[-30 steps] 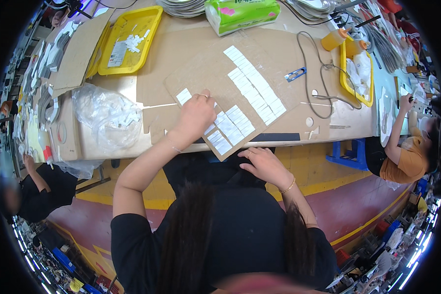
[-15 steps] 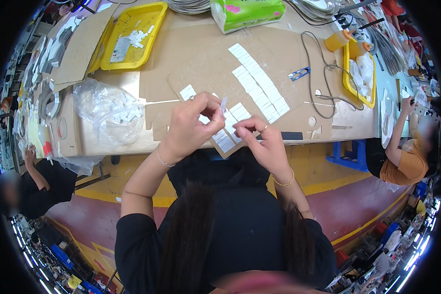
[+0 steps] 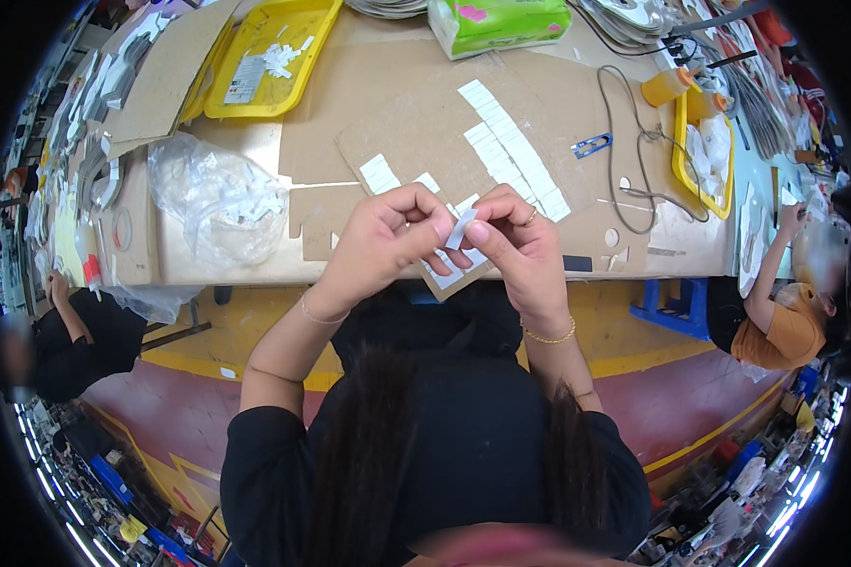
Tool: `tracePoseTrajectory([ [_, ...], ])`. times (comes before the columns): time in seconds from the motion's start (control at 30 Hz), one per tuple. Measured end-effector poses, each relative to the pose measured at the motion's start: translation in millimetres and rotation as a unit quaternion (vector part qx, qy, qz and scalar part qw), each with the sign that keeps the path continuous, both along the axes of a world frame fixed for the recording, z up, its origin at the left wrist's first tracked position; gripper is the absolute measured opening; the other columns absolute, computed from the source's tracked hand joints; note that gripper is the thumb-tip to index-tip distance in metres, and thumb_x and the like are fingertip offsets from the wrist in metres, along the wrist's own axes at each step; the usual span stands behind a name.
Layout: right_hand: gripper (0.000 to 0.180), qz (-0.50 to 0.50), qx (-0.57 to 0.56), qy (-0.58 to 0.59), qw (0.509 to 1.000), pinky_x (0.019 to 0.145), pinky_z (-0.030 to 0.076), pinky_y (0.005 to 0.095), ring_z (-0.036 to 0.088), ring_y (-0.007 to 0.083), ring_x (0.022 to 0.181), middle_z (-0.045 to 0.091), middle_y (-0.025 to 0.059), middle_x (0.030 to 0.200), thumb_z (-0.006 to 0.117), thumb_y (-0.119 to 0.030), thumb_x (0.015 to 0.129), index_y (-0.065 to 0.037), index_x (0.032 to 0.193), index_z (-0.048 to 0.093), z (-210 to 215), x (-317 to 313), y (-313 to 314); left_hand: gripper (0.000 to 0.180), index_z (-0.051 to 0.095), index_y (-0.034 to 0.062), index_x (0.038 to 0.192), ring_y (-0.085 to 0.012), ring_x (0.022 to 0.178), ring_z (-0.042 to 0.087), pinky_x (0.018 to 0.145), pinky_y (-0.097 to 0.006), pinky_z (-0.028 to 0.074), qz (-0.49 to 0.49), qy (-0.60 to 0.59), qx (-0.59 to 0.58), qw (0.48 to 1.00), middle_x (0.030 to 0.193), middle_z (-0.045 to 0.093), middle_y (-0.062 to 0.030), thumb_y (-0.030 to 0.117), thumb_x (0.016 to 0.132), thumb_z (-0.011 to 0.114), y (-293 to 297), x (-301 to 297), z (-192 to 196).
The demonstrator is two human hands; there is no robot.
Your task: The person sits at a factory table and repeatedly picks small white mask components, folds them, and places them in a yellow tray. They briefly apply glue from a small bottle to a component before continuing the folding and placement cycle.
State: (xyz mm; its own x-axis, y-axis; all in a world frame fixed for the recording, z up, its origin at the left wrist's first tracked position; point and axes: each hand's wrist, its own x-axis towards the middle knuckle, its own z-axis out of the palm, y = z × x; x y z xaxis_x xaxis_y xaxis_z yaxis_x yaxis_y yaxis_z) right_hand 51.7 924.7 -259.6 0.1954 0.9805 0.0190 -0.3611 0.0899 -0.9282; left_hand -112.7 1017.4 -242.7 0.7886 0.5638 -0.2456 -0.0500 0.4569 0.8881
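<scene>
Left hand (image 3: 378, 243) and right hand (image 3: 531, 255) pinch a small white strip (image 3: 461, 229) above cardboard (image 3: 411, 132).

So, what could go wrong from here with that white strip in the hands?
The white strip is small and pinched between the left hand and right hand, so it might slip or crease. Both are close over the laid-out white pieces, so a brush could shift some. The near corner of the cardboard seems to jut beyond the table, so a bump could move it.
</scene>
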Motion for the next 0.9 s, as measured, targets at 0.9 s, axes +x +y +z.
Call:
tracePoseTrajectory([
  [0.9, 0.013, 0.009, -0.049, 0.035, 0.998, 0.08, 0.046, 0.0263, 0.057, 0.0107, 0.086, 0.059, 0.0027, 0.093, 0.062, -0.015, 0.095, -0.002, 0.095, 0.063, 8, 9, 1, 0.023, 0.06, -0.0007, 0.094, -0.0165, 0.059, 0.065, 0.053, -0.024, 0.053, 0.049, -0.032, -0.06, 0.996, 0.078, 0.064, -0.0089, 0.022, 0.097, 0.059, -18, 7, -4],
])
